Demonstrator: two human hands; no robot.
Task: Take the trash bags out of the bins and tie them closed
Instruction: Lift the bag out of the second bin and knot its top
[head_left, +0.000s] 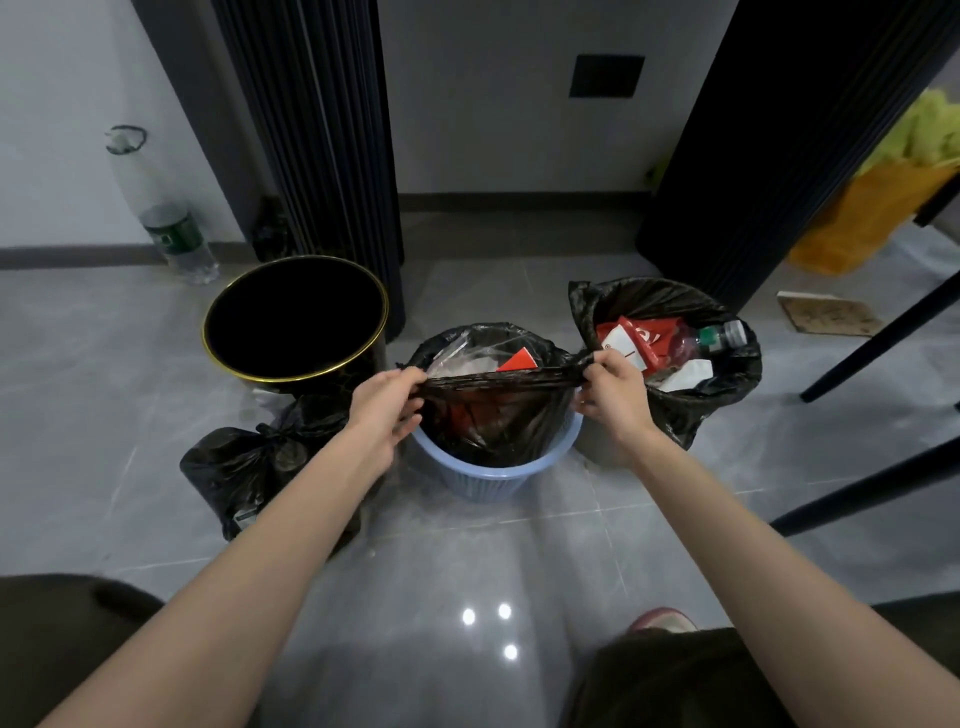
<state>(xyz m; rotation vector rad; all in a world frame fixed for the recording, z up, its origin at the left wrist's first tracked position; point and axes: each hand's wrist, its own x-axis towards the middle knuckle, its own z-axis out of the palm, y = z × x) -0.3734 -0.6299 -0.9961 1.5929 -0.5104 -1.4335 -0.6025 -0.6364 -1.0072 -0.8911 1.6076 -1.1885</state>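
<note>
From my head view, I am pinching the near edge of the black trash bag (493, 415) with both hands, stretching it into a taut band across the mouth of the blue bin (493, 480). My left hand (387, 410) is gripping the band at nine o'clock of the bin and my right hand (610, 395) at three o'clock. The fingers (597, 364) of both are curled round the plastic. The bag is sitting inside the bin, open at the top, with a red carton and clear wrapping showing.

I am judging the thin plastic to be the weak point: pulling sideways this hard could tear the edge before I lift. If the bag clings to the bin, the light blue bin may be coming up with it or tipping toward me.

Room is tight at the sides. The unlined black bin (311, 376) is standing at ten o'clock and a tied bag (244, 467) is lying at eight o'clock, close to my left forearm. At two o'clock the third lined bin's full bag (727, 384) is nearly touching my right knuckles, so a swing that way could knock its bottle out. Dark furniture legs (883, 338) are crossing at three o'clock. The floor (467, 545) at six o'clock is offering the open room.
</note>
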